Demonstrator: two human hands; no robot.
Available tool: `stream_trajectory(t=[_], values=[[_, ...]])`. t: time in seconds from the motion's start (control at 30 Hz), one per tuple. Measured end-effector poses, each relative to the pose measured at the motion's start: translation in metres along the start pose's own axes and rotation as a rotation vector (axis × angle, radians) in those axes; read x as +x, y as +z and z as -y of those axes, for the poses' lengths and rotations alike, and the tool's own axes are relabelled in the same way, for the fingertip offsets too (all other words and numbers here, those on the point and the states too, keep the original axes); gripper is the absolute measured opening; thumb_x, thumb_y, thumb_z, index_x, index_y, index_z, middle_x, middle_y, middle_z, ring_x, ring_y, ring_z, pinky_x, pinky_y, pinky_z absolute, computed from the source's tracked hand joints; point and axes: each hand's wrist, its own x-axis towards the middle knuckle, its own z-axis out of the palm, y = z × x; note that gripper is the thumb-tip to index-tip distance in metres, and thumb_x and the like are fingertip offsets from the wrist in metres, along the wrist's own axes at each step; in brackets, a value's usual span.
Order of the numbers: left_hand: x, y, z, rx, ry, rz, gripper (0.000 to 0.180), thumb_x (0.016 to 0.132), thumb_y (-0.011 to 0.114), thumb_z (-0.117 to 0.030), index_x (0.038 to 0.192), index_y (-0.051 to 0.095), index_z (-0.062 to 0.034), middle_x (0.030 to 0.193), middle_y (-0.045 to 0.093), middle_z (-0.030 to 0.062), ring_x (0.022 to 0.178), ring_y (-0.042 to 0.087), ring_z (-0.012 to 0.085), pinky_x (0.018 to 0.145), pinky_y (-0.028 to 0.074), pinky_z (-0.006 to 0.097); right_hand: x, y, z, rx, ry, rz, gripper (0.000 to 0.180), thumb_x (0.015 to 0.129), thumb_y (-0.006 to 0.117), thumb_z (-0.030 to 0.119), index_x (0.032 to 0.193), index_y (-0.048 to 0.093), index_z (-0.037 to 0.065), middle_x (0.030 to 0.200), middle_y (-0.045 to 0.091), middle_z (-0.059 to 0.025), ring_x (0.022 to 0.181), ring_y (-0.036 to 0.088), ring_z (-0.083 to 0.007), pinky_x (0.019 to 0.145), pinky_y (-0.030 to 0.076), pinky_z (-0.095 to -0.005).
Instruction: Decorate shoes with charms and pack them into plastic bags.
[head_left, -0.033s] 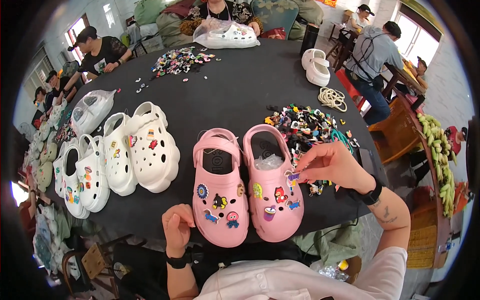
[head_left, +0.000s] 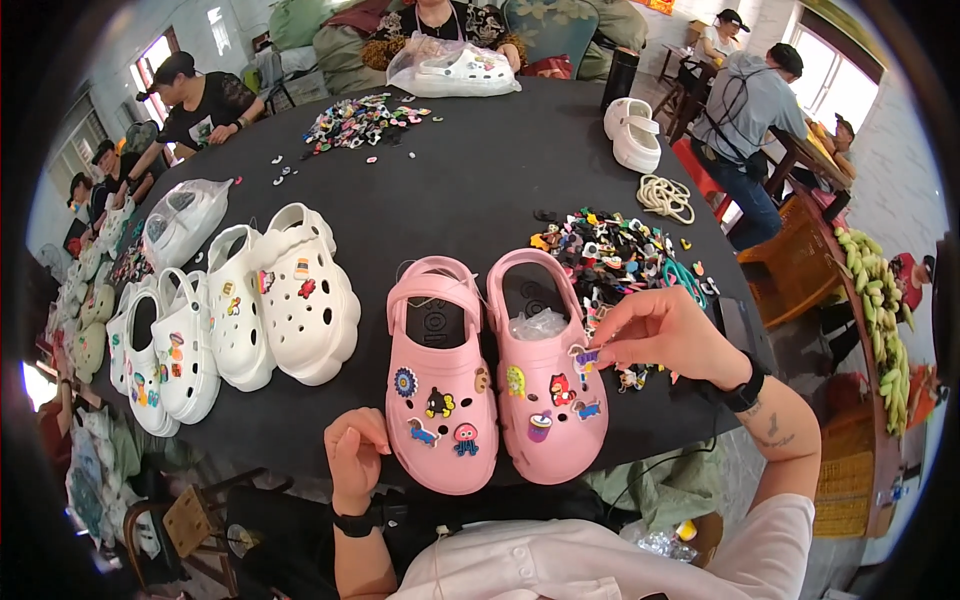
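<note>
Two pink clogs stand side by side before me, toes toward me: a left one (head_left: 441, 400) and a right one (head_left: 552, 385). Colourful shoe charms dot both toe parts. My right hand (head_left: 655, 335) pinches a small purple-and-white shoe charm (head_left: 583, 356) between thumb and fingers, at the upper right side of the right clog. Whether the charm sits in a hole there is hidden. Beside the left clog's outer edge is my left hand (head_left: 357, 455), its fingers loosely curled with nothing visible in them. Crumpled clear plastic (head_left: 537, 324) lies inside the right clog.
Several white clogs (head_left: 306, 310) with charms line the left of the black table (head_left: 450, 170). Loose charms form a pile (head_left: 615, 250) beyond my right hand and another pile (head_left: 365, 122) farther off. A white clog (head_left: 632, 135) and coiled cord (head_left: 665, 198) lie right. Other people sit around.
</note>
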Motion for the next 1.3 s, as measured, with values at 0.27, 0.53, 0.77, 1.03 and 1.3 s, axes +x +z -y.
stream_trajectory(t=[0.27,0.53,0.77,1.03,1.3], values=[[-0.003,-0.001,-0.003,-0.014,-0.008,0.024,0.042,0.095,0.051,-0.032,0.073,0.058,0.0021,0.067,0.053,0.0089,0.062,0.047,0.0142,0.057,0.036,0.025,-0.006,0.013,0.001,0.01,0.016,0.035,0.015,0.082,0.069,-0.006,0.096,0.069,-0.002,0.094,0.07,-0.0081,0.084,0.068,-0.0116,0.071,0.056,-0.023],[-0.002,-0.001,-0.005,-0.004,-0.002,0.032,0.04,0.096,0.052,-0.03,0.075,0.059,0.0029,0.07,0.055,0.0094,0.063,0.049,0.0138,0.058,0.039,0.024,-0.005,0.016,-0.002,-0.009,0.014,-0.015,0.014,0.082,0.069,-0.006,0.095,0.069,-0.003,0.093,0.069,-0.008,0.08,0.066,-0.0107,0.07,0.055,-0.0224],[0.003,-0.001,0.002,-0.02,-0.001,0.049,0.04,0.096,0.053,-0.031,0.077,0.061,0.0031,0.07,0.056,0.0098,0.063,0.051,0.014,0.059,0.04,0.024,0.0,-0.022,-0.016,-0.021,-0.052,-0.254,0.024,0.086,0.063,-0.006,0.11,0.063,-0.001,0.104,0.068,-0.0075,0.091,0.066,-0.0118,0.075,0.054,-0.0229],[-0.015,-0.013,-0.003,0.074,-0.117,-0.015,0.025,0.094,0.053,-0.016,0.08,0.062,0.0026,0.08,0.06,0.0065,0.072,0.059,0.0109,0.065,0.047,0.022,-0.046,0.042,-0.038,-0.686,-0.256,-0.092,0.069,0.077,0.078,0.017,0.135,0.045,0.004,0.143,0.038,-0.0221,0.136,0.035,-0.0375,0.11,0.03,-0.0438],[-0.004,0.012,-0.024,0.31,-0.117,0.068,0.011,0.093,0.059,-0.01,0.087,0.063,-0.0014,0.083,0.06,0.0025,0.076,0.058,0.0074,0.069,0.049,0.023,-0.062,0.076,-0.118,-0.142,-0.333,-0.316,0.086,0.077,0.074,0.032,0.144,0.031,-0.001,0.151,0.025,-0.0248,0.138,0.032,-0.0366,0.111,0.028,-0.0454]])
